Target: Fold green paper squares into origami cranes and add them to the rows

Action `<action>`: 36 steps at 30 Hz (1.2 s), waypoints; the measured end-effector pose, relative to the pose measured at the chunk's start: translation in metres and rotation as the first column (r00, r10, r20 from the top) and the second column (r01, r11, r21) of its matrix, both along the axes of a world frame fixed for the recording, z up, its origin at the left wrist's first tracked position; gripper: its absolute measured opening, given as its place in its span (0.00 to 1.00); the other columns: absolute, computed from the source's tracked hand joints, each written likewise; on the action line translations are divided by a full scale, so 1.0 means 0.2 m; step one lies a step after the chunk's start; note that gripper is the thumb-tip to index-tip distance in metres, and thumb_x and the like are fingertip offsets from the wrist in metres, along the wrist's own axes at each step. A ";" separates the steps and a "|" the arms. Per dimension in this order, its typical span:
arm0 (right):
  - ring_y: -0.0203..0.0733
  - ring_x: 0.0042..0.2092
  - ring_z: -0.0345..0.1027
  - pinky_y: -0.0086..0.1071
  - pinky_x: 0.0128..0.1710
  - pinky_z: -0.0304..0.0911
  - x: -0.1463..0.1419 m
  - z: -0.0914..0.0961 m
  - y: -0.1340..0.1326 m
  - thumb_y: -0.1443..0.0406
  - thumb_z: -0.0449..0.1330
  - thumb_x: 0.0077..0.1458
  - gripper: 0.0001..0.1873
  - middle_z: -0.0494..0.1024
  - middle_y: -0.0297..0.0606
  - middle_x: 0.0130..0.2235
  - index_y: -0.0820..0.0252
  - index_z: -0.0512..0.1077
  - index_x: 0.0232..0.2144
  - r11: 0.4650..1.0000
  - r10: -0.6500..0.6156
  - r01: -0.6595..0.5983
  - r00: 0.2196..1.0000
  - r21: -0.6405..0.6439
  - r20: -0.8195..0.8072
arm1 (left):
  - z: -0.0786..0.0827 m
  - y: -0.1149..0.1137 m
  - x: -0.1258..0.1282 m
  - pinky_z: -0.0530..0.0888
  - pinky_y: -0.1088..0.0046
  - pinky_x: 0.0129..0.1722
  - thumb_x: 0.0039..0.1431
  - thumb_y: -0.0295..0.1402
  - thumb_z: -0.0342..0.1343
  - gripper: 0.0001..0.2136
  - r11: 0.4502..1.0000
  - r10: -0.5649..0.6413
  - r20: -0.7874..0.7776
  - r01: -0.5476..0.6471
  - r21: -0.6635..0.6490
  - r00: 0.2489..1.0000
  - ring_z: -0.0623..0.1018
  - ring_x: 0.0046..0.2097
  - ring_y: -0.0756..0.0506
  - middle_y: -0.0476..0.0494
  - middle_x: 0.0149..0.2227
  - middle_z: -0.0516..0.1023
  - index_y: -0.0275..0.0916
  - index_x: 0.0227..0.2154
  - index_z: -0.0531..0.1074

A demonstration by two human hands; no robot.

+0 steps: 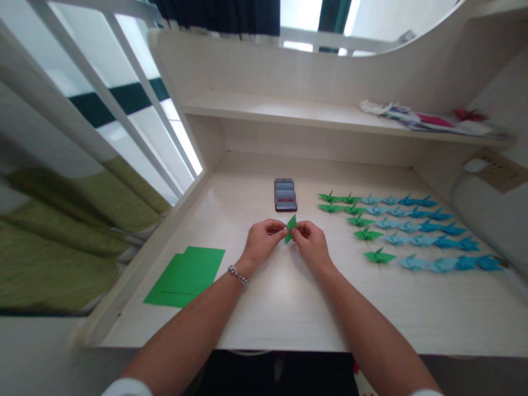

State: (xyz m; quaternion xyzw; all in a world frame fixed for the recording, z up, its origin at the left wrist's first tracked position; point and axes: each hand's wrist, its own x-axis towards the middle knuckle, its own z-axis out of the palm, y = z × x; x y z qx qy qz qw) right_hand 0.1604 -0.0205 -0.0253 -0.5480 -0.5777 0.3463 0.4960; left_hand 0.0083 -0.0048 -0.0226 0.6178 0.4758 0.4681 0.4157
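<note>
A small folded piece of green paper (291, 226) is pinched between both hands above the middle of the desk. My left hand (262, 240) grips its left side with closed fingers; a chain bracelet sits on that wrist. My right hand (310, 242) pinches its right side. The paper's pointed tip sticks up between the fingertips.
Flat green paper sheets (186, 275) lie at the desk's left front. A phone (285, 194) lies beyond the hands. Rows of folded green cranes (359, 221) and blue cranes (429, 226) cover the right side. A shelf (289, 110) behind holds papers (416, 117). White rails (124, 104) stand left.
</note>
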 end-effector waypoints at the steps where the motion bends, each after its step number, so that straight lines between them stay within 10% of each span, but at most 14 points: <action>1: 0.40 0.30 0.69 0.31 0.31 0.63 0.00 0.00 0.00 0.59 0.58 0.50 0.11 0.77 0.37 0.28 0.60 0.72 0.31 1.000 -0.001 0.001 1.000 0.001 -0.004 | 0.00 0.00 0.00 0.75 0.68 0.37 0.48 0.38 0.62 0.12 1.000 -0.001 0.002 0.001 0.001 1.000 0.78 0.34 0.45 0.41 0.32 0.80 0.35 0.32 0.77; 36: 0.42 0.31 0.71 0.32 0.33 0.64 -0.01 0.03 -0.02 0.59 0.59 0.48 0.10 0.79 0.36 0.29 0.59 0.77 0.30 0.999 -0.040 0.039 0.998 0.026 0.046 | 0.01 -0.04 0.02 0.75 0.68 0.39 0.52 0.35 0.58 0.09 0.998 0.002 -0.050 0.001 0.055 0.999 0.79 0.36 0.45 0.42 0.34 0.80 0.37 0.34 0.77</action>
